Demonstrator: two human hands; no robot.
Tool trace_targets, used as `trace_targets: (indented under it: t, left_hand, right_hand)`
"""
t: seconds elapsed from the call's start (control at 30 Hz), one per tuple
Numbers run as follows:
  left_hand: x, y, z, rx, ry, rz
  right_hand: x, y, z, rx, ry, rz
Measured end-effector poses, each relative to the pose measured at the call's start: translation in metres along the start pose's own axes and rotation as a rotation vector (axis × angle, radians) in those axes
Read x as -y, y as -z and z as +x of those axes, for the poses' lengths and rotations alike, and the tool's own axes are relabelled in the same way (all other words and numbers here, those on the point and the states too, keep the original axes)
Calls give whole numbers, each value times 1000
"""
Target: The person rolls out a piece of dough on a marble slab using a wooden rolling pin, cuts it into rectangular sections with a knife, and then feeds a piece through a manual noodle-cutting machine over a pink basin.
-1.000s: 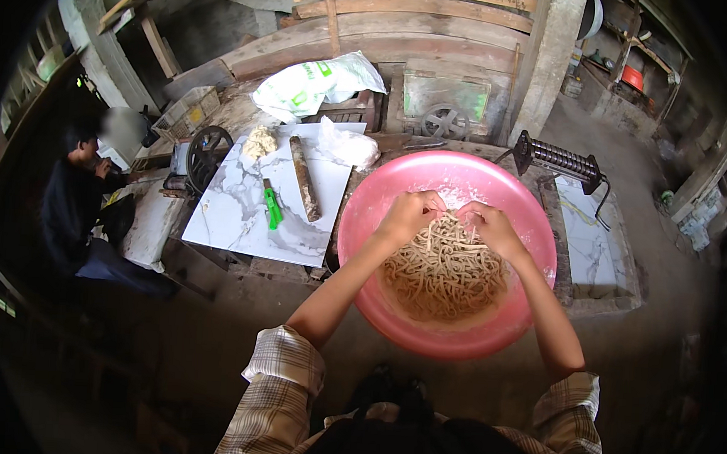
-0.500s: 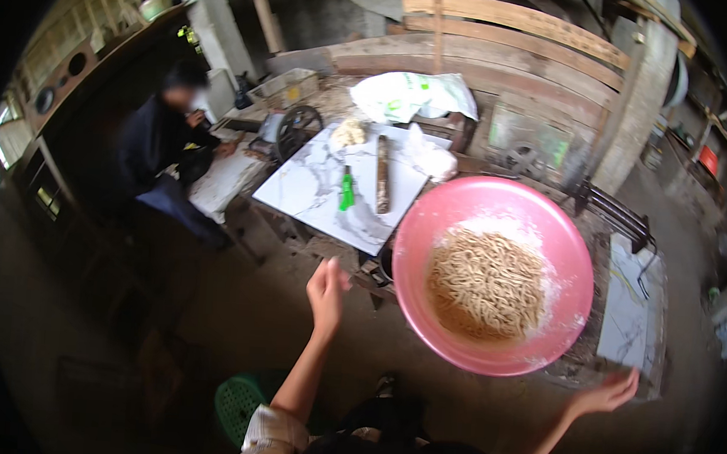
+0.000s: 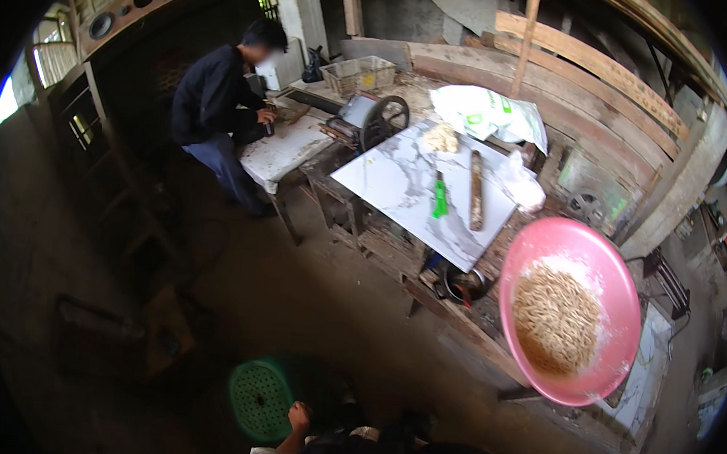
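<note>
My left hand (image 3: 298,419) is low in the view, in front of the round green stool (image 3: 263,397) with holes in its top. Its fingers look curled in and no object shows in them; whether it touches the stool I cannot tell. My right hand is out of view. To the right, a large pink basin (image 3: 623,297) stands on the wooden bench, holding a heap of floury noodles (image 3: 559,316). On the marbled white board (image 3: 391,179) lie a green-handled tool (image 3: 440,197), a rolling pin (image 3: 476,192) and a lump of pale dough (image 3: 441,138).
Farther left, a person (image 3: 221,102) bends over a low white table (image 3: 289,152). A machine with a dark handwheel (image 3: 384,122) stands beside the board. Behind are a white sack (image 3: 487,114), a white plastic bag (image 3: 520,182) and a crate (image 3: 360,74). A pot (image 3: 466,283) sits below the board.
My view has swung left, so the basin and board appear farther right. My left hand has dropped toward the green stool. My right hand, earlier beside the basin, has gone out of view.
</note>
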State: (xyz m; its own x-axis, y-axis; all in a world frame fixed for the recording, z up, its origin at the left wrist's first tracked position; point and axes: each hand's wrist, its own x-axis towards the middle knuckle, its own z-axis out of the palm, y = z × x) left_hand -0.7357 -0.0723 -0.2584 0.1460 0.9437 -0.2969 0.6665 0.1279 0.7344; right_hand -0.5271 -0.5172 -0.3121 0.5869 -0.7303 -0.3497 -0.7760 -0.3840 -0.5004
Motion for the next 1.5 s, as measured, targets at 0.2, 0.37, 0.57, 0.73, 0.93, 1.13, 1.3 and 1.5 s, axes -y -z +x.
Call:
trace_targets:
  t: [0.2, 0.37, 0.57, 0.73, 0.93, 1.13, 1.3, 1.5]
  left_hand:
    - [-9, 16, 82, 402, -150, 117]
    - [-28, 19, 151, 494, -108, 173]
    - [-83, -40, 200, 570, -134, 10]
    - [-168, -83, 228, 462, -374, -90]
    - [-362, -108, 268, 562, -650, -412]
    - [-519, -145, 291, 697, -859, -584]
    - [-598, -195, 304, 784, -886, -540]
    - [-684, -298, 320, 775, -1192, -384]
  right_hand:
    - [86, -118, -63, 960, 322, 5]
    - [179, -153, -175, 950, 568, -35]
    - [190, -149, -168, 980, 652, -263]
    - [222, -164, -178, 1038, 297, -93]
    - [400, -184, -251, 945, 953, 341]
    - [610, -158, -285, 728, 1215, 640]
    - [720, -164, -233, 560, 1149, 571]
    - [790, -234, -145, 367, 1208, 391]
